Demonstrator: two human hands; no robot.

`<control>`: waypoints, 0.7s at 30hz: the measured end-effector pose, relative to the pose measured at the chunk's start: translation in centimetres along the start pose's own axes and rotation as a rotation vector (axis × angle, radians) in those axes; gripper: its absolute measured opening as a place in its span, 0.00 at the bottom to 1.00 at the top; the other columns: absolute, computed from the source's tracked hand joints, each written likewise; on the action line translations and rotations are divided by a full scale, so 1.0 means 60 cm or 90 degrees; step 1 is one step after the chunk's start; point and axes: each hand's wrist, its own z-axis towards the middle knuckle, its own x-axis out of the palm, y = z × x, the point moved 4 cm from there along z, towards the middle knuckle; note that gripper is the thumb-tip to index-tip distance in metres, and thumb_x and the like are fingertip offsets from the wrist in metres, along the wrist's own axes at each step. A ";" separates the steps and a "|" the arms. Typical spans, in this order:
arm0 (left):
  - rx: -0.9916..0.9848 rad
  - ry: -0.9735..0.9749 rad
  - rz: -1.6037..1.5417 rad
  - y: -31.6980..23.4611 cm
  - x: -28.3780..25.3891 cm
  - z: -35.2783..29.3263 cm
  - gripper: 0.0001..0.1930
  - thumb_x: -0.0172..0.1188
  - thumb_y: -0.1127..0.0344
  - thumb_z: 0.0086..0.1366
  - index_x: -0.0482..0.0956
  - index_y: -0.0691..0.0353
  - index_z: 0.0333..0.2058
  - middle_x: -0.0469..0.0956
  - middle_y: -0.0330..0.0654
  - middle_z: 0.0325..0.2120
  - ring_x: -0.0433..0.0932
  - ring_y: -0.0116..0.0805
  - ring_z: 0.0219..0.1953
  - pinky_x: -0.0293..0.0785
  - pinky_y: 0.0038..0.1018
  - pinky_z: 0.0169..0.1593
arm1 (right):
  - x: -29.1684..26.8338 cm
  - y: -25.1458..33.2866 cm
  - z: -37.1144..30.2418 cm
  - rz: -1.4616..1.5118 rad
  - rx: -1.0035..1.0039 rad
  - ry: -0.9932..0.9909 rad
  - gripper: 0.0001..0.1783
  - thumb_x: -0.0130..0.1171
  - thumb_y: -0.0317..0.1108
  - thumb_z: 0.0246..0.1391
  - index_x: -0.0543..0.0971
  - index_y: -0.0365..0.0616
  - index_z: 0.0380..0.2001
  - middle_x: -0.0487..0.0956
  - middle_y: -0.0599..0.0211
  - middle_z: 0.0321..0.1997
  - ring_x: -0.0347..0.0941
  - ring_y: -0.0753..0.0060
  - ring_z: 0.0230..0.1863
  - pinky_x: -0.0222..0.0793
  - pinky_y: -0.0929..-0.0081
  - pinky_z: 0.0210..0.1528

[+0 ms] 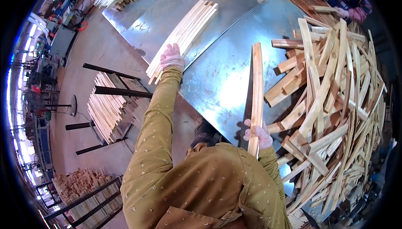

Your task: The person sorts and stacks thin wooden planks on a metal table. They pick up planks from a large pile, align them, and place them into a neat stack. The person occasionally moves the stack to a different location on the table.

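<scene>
My left hand [172,57], in a pale pink glove, rests with its fingers on top of a row of pale wooden slats [190,28]. The slats lie side by side on the metal table, slightly curved and fairly even at their ends. In my right hand [260,134], also gloved, is one curved wooden slat [257,84]. Fingers wrap around its near end, and the slat points away from me over the table. Right of it, a big jumbled heap of wooden slats [322,91] covers that side.
The shiny metal table [226,91] has a seam across it. A dark metal rack [123,92] at left holds stacked slats [104,107]. More wood pieces [83,183] fill a rack at lower left. Across the heap, a co-worker's gloved hand [341,12] touches wood. Machines [63,40] line the far left.
</scene>
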 end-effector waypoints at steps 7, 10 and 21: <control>0.379 -0.042 -0.276 -0.063 -0.145 -0.077 0.41 0.64 0.47 0.55 0.62 0.58 0.64 0.65 0.56 0.58 0.66 0.49 0.61 0.61 0.42 0.65 | 0.126 0.026 0.029 -0.837 -0.103 -0.201 0.45 0.54 0.24 0.48 0.57 0.53 0.72 0.75 0.66 0.48 0.72 0.69 0.33 0.74 0.71 0.40; 0.647 -0.244 -0.150 -0.081 -0.122 -0.170 0.26 0.64 0.53 0.56 0.71 0.53 0.52 0.71 0.47 0.51 0.72 0.40 0.54 0.68 0.39 0.60 | 0.264 0.040 0.030 -1.257 -0.023 -0.043 0.40 0.56 0.26 0.47 0.64 0.48 0.68 0.78 0.56 0.49 0.77 0.65 0.42 0.73 0.72 0.45; 0.406 0.426 -0.498 0.011 -0.146 -0.103 0.26 0.63 0.57 0.64 0.69 0.56 0.58 0.79 0.44 0.28 0.79 0.36 0.26 0.79 0.32 0.30 | 0.094 0.280 -0.271 -1.436 -0.187 -0.741 0.54 0.69 0.47 0.46 0.53 0.33 0.70 0.59 0.38 0.70 0.55 0.44 0.70 0.52 0.61 0.71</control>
